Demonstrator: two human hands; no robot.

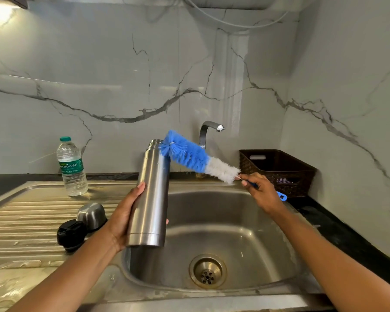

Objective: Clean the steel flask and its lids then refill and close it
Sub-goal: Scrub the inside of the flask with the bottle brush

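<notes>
My left hand [124, 212] grips the lower body of the open steel flask [151, 194], holding it nearly upright over the left side of the sink [234, 224]. My right hand [260, 191] holds the blue handle of a bottle brush [196, 157]. The brush's blue bristle tip lies against the flask's mouth, and its white bristles are close to my fingers. On the drainboard left of the flask lie the steel cup lid [91, 215] and the black inner stopper [71, 234].
A sealed plastic water bottle [72, 167] stands at the back of the drainboard [20, 221]. The tap [208, 131] rises behind the sink, with no water running. A dark woven basket [277, 170] sits on the counter at the right. The drain [207, 271] is open.
</notes>
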